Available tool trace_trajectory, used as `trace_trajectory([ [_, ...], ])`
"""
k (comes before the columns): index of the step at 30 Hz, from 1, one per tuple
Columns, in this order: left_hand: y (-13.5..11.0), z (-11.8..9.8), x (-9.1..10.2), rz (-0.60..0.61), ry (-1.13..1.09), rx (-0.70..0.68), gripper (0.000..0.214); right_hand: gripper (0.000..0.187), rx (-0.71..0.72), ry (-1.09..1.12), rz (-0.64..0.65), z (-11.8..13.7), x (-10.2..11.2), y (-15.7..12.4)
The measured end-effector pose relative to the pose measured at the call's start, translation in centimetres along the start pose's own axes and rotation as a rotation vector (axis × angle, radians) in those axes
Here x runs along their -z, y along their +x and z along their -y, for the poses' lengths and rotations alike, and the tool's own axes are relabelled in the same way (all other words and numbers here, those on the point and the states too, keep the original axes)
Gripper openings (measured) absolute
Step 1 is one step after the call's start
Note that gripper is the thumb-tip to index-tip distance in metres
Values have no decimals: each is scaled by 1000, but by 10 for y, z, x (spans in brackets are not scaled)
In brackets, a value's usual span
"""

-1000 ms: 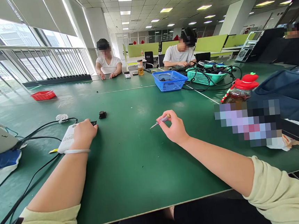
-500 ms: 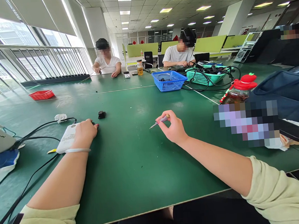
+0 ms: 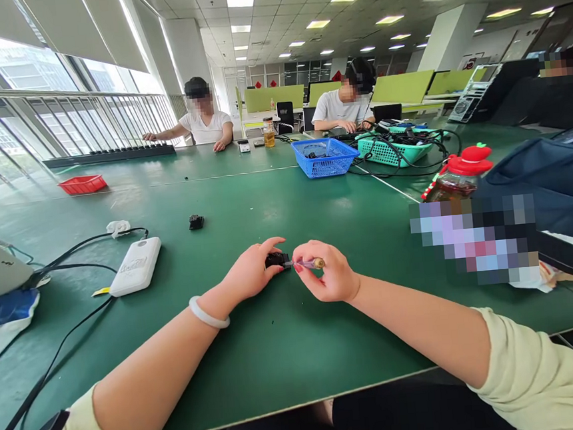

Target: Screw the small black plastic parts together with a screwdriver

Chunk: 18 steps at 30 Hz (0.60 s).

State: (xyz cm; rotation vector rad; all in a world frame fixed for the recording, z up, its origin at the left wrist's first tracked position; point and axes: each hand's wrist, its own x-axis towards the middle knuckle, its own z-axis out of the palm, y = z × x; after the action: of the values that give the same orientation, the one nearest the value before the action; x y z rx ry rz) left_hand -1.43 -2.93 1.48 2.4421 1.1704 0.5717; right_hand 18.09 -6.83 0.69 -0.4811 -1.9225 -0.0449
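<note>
My left hand point(image 3: 246, 272) grips a small black block-like part point(image 3: 275, 260) between thumb and fingers, low over the middle of the green table. In my right hand point(image 3: 333, 276) is a small screwdriver point(image 3: 315, 263) with a purplish handle and a yellowish end cap. Its thin tip points left and meets the right end of the black part, as far as I can see. Fingers cover part of both things. Another small black part point(image 3: 195, 222) lies farther off to the left.
Left of my arm lies a white power bank point(image 3: 136, 267) with black cables. Farther away are a red tray point(image 3: 83, 185), a blue basket point(image 3: 324, 158) and a green basket point(image 3: 396, 148) of cables. A red-lidded bottle point(image 3: 456, 173) stands right. Two people sit opposite.
My left hand has come from beside the power bank to the middle with the black part. The screwdriver tip now meets it. The person opposite on the left has stretched an arm sideways.
</note>
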Motion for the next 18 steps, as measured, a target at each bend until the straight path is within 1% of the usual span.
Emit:
trace_trajectory([
  [3,1,4,-1,38,-132,23,55,28,19,29,31,1,-1,-1],
  [5,2,7,0,42,-177,35,54,26,6,23,58,0,-1,-2],
  [8,2,7,1,49,-150,29,44,24,5,1,82,-1,-2,-3],
  [10,2,6,1,59,-102,14,36,25,29,-16,87,-1,-2,-2],
  [12,1,5,2,60,-72,7,33,26,63,-34,88,0,-2,-1],
  [15,1,4,2,50,-53,10,34,24,178,-90,132,2,-4,-1],
  [18,1,5,0,31,-29,21,36,18,397,-186,273,4,-9,-4],
])
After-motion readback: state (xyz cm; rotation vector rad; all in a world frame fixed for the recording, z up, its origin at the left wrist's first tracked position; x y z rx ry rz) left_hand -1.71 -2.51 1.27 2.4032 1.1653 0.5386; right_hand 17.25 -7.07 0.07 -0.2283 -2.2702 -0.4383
